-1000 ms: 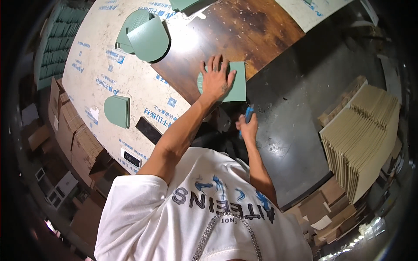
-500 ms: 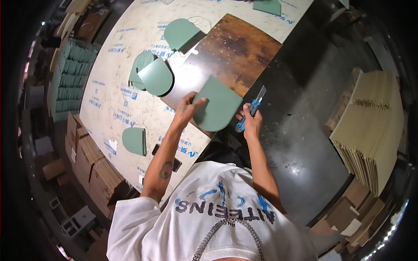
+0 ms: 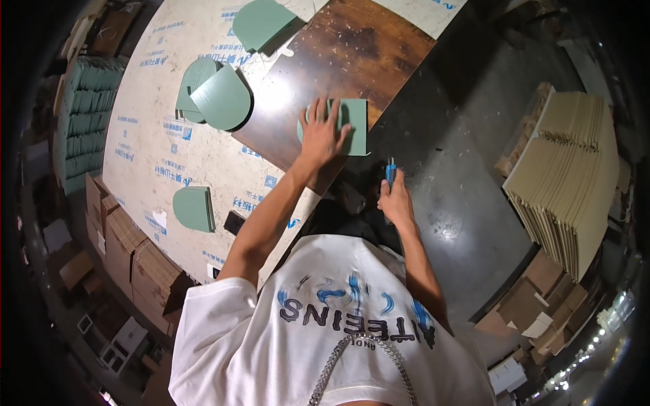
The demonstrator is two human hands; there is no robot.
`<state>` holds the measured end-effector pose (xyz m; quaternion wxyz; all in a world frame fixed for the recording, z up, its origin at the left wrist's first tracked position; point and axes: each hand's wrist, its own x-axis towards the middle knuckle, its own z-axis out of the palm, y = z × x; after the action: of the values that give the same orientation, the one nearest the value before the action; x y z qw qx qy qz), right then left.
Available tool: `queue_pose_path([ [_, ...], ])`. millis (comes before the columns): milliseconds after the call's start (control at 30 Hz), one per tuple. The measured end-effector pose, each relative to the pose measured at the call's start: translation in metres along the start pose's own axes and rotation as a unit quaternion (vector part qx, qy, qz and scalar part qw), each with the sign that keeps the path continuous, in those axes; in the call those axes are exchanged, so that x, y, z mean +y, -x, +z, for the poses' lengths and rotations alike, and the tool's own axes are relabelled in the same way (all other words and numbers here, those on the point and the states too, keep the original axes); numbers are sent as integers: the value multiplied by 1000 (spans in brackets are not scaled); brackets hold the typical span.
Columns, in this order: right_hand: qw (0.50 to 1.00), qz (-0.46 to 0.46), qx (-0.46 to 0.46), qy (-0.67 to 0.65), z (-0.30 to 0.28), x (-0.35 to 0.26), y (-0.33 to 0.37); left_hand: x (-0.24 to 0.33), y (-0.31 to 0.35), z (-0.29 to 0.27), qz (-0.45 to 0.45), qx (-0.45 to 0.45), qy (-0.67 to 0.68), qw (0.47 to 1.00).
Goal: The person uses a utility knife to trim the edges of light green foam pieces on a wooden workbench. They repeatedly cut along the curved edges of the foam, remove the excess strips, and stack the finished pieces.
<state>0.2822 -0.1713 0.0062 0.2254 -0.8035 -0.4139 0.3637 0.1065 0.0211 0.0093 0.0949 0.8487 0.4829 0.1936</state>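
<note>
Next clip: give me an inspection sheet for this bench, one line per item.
Surface: pale sheet with a brown board on it, dark bench to the right.
Job's things: green piece on the board's edge; blue knife.
Clutter: more green pieces, one nearer.
Hands: left hand flat on the green piece; right hand grips the knife.
Cables: nothing seen.
Surroundings: tan sheet stack right, cartons left.

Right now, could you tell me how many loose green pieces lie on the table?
5: one under the left hand, one at the far edge, two overlapping, and one near the table's near edge. More may be hidden beneath these.
</note>
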Motion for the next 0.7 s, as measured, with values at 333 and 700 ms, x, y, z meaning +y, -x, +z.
queue_pose_path([
  [333,968,144,-204,-1,-25,-101,-2,-5,0,32,-42,-10,-42,998],
  [700,980,97,-154,82,12,-59,-3,-3,-2,25,-57,-25,-31,998],
])
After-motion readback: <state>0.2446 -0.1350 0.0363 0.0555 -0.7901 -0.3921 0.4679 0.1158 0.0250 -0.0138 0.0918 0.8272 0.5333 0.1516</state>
